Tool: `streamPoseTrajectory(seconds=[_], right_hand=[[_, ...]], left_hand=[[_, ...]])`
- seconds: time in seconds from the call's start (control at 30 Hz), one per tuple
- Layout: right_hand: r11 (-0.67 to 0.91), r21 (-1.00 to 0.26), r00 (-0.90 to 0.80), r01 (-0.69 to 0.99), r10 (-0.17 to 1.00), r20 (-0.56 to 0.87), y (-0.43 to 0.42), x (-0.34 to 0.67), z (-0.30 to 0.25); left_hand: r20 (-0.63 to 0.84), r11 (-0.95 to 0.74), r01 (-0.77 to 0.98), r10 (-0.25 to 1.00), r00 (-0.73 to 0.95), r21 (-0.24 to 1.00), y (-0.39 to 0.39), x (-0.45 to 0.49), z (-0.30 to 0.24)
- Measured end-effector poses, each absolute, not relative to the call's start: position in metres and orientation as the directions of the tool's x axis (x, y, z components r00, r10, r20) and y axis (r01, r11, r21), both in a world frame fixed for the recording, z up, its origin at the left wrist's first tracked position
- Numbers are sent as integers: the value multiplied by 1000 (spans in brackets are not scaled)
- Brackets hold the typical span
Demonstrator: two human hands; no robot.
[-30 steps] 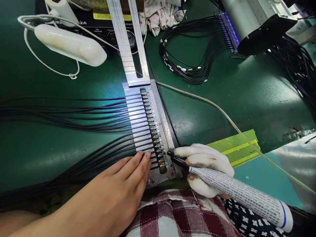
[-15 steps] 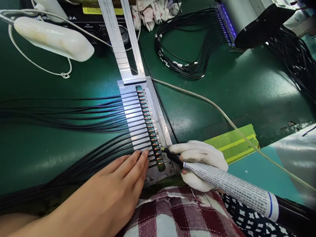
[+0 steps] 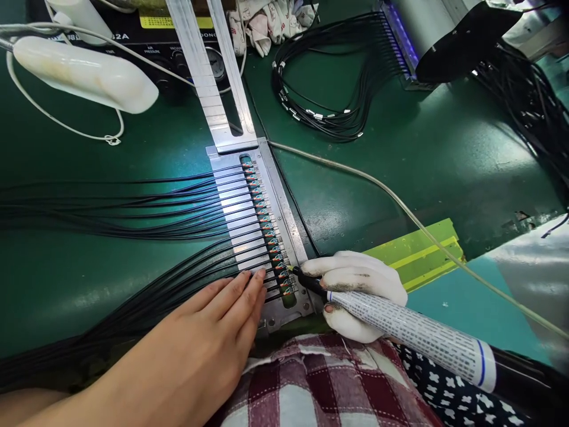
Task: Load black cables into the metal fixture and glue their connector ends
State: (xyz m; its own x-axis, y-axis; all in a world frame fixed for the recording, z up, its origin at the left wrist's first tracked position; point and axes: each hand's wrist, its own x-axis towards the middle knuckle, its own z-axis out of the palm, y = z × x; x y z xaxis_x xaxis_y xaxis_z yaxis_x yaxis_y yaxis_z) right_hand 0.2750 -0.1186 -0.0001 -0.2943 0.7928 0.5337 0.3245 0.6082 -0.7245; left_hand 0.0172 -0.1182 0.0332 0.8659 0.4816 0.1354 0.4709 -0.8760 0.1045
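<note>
My bare left hand (image 3: 208,332) lies with fingers stretched out over the lower black cables (image 3: 178,261), its fingertips at the edge of a metal fixture (image 3: 242,231). Across the fixture, several cables end side by side in a slot, where small connector ends with orange and green wires (image 3: 272,235) show. In a white glove with bare fingertips, my right hand (image 3: 362,287) grips a thick marker-like pen (image 3: 409,329). Dense print covers its white barrel. Its pale yellow-green tip rests at or just above the lower connector ends; contact cannot be made out.
A hinged metal cover (image 3: 202,71) stands raised behind the fixture. Beyond are a black control box (image 3: 155,50), a white lamp-like housing (image 3: 84,74), crumpled cloth (image 3: 271,24) and coiled cables (image 3: 320,115). A pale hose (image 3: 377,181) crosses the green table (image 3: 338,201) on the right.
The whole view has shifted slightly, so most things sit a little further left. Both hands keep nearly the same pose, and the pen tip stays near the lower connector ends.
</note>
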Motion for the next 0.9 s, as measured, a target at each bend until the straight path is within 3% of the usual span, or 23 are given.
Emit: streamPoseTrajectory(seconds=[0.9], right_hand=[[629, -710, -267, 317, 778, 569, -121, 275, -1]], left_hand=[[132, -879, 467, 476, 869, 96, -117, 17, 32]])
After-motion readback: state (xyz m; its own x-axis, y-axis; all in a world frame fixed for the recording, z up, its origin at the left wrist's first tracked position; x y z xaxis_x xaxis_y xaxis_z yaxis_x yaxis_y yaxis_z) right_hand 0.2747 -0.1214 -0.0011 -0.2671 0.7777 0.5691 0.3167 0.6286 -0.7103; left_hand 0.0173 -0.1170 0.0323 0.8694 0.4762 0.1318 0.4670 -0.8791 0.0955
